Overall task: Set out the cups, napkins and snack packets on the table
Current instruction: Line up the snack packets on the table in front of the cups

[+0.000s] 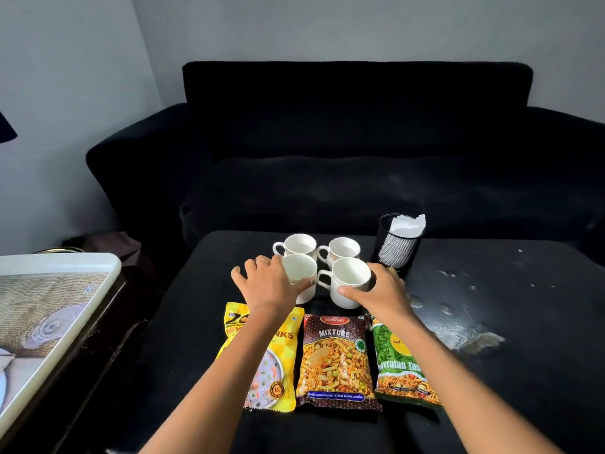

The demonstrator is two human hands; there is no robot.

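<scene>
Head cam: both arms reach out over the black table (pixel 491 322). L hand (pixel 266 283) wraps the front-left white cup (pixel 299 273), fingers spread wide. R hand (pixel 381 290) grips the front-right white cup (pixel 350 285), thumb on its side. Two more white cups (pixel 298 245) sit just behind. Black mesh holder w/ white napkins (pixel 397 240) stands beside them. Yellow, brown & green snack packets (pixel 337 358) lie in a row near the person.

We're in a home living room: black sofa (pixel 327 132) against a plain grey wall (pixel 327 24), low black table (pixel 491 322) right in front of it, printed serving tray (pixel 49 322) on a dark wooden side unit (pixel 108 322) at left.
</scene>
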